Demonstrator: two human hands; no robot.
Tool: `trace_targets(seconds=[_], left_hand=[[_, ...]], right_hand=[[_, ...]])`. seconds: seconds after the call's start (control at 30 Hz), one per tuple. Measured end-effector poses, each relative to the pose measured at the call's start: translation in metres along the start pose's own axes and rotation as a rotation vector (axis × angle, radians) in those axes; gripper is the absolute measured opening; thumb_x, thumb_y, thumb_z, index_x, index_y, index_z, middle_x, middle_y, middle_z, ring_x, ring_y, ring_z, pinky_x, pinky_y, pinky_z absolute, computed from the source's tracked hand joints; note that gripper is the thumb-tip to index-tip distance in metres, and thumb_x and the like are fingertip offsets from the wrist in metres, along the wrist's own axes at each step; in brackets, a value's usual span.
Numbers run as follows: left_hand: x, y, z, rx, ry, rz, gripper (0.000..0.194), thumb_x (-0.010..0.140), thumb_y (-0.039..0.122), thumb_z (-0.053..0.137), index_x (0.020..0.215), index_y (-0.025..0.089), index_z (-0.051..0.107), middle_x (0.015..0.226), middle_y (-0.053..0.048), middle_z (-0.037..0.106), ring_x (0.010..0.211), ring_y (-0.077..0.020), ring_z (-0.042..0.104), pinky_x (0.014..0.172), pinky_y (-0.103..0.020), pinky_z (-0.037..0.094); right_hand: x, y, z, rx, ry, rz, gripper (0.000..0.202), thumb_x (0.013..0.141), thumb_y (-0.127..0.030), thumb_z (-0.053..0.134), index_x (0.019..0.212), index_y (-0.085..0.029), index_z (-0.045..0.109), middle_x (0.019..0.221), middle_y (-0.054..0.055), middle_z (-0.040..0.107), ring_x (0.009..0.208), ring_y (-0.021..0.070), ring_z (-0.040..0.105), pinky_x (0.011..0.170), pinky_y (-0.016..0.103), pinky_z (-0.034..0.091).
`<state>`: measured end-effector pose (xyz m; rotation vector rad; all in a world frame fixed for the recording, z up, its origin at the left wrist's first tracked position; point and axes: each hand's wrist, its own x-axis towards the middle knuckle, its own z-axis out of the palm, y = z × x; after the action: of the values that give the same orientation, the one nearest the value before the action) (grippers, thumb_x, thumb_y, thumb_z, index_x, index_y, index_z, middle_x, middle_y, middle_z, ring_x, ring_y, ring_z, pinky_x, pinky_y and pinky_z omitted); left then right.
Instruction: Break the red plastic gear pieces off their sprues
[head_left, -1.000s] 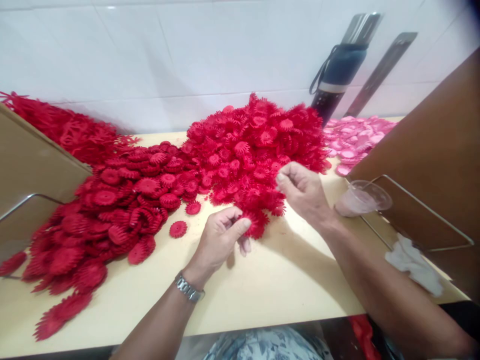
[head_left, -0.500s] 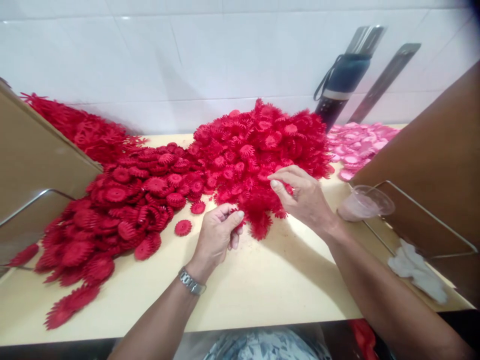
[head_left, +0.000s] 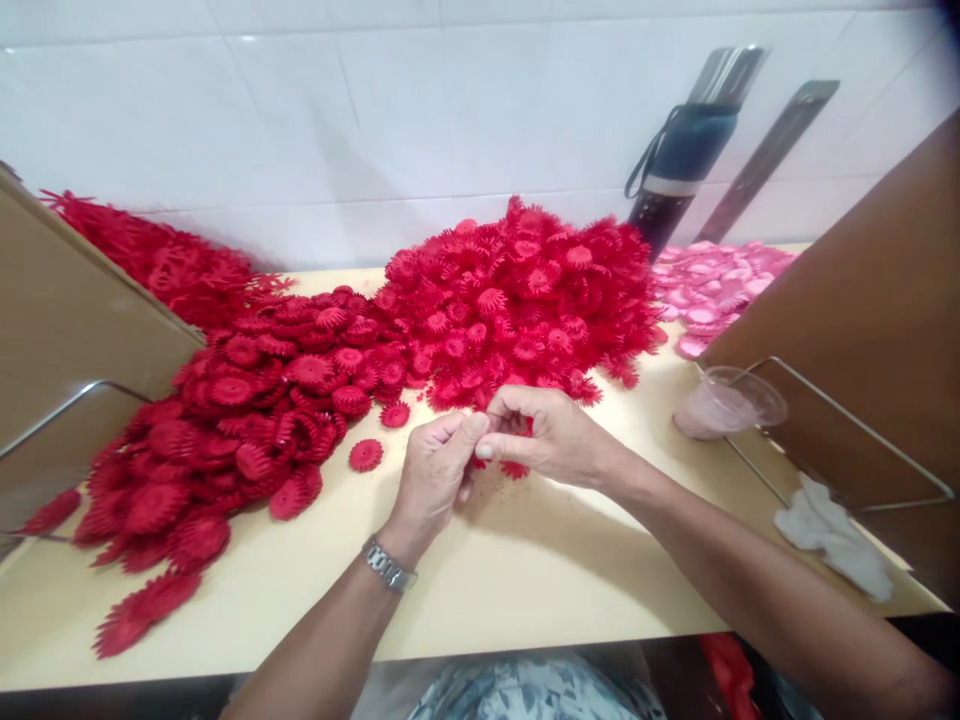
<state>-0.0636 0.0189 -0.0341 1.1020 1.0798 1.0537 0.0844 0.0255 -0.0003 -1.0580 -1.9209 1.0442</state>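
Pale table [head_left: 540,580] across the whole view, under everything. Big red heap [head_left: 517,300] of toothed plastic flowers at the back of the table, against the white tiled wall [head_left: 375,110]. Flatter red spread [head_left: 247,420] of the same pieces just left of the heap, touching it. Brown board [head_left: 877,330] well to the right of the heap, with a wire stand [head_left: 847,430] at its foot. Pink pile [head_left: 712,290] just right of the heap, a dark umbrella [head_left: 679,165] leaning on the wall behind it. Clear cup [head_left: 724,403] and white cloth [head_left: 829,535] right of the heap, near the stand. Left hand [head_left: 435,475] and right hand [head_left: 551,435] meeting just in front of the heap, fingertips touching, both pinched shut on a small red flower [head_left: 514,467] that peeks out below the right fingers, largely hidden. Watch [head_left: 388,567] on the left wrist. Lone red disc [head_left: 365,455] left of the hands, in front of the heap.
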Motion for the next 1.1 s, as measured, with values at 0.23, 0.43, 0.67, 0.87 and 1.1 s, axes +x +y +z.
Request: trace_targets(seconds=[0.23, 0.43, 0.67, 0.87, 1.1], left_hand=[[0.000, 0.000, -0.003, 0.108, -0.104, 0.043, 0.040, 0.078, 0.052, 0.052, 0.062, 0.016, 0.047, 0.045, 0.005, 0.044, 0.034, -0.0042, 0.038, 0.033, -0.015, 0.027], [-0.003, 0.008, -0.005, 0.201, -0.240, -0.023, 0.023, 0.075, 0.037, 0.061, 0.075, 0.016, 0.053, 0.048, 0.003, 0.053, 0.040, -0.0065, 0.043, 0.039, -0.016, 0.032], [-0.001, 0.006, -0.004, 0.130, -0.163, -0.007, 0.019, 0.078, 0.029, 0.053, 0.066, 0.015, 0.055, 0.045, 0.002, 0.053, 0.038, -0.0086, 0.046, 0.038, -0.018, 0.033], [-0.004, 0.008, -0.005, 0.274, -0.167, -0.021, 0.028, 0.079, 0.034, 0.053, 0.058, 0.015, 0.053, 0.042, 0.002, 0.049, 0.034, -0.0067, 0.040, 0.034, -0.017, 0.028], [-0.003, 0.008, -0.011, 0.128, -0.272, 0.001, 0.028, 0.076, 0.035, 0.059, 0.058, 0.016, 0.051, 0.046, 0.003, 0.049, 0.036, -0.0070, 0.043, 0.036, -0.019, 0.031]], right_hand=[[-0.002, 0.008, 0.001, -0.004, 0.031, 0.025, 0.009, 0.073, -0.010, 0.053, 0.067, -0.015, 0.050, 0.059, -0.004, 0.049, 0.053, 0.0075, 0.045, 0.049, 0.019, 0.034], [-0.003, 0.015, -0.004, 0.095, 0.087, 0.068, 0.008, 0.074, -0.014, 0.052, 0.067, -0.015, 0.052, 0.059, -0.003, 0.049, 0.053, 0.0076, 0.044, 0.049, 0.019, 0.034], [-0.003, 0.014, -0.005, 0.163, 0.001, 0.121, 0.009, 0.077, -0.016, 0.050, 0.069, -0.014, 0.052, 0.058, -0.003, 0.049, 0.051, 0.0077, 0.044, 0.048, 0.020, 0.035], [-0.003, 0.011, -0.010, 0.044, -0.075, 0.065, 0.017, 0.078, -0.025, 0.057, 0.067, -0.015, 0.050, 0.060, -0.002, 0.049, 0.054, 0.0081, 0.044, 0.049, 0.020, 0.033], [-0.003, 0.020, -0.008, 0.241, -0.023, 0.028, 0.019, 0.078, -0.023, 0.053, 0.063, -0.016, 0.045, 0.053, -0.006, 0.037, 0.048, 0.0066, 0.033, 0.046, 0.021, 0.025]])
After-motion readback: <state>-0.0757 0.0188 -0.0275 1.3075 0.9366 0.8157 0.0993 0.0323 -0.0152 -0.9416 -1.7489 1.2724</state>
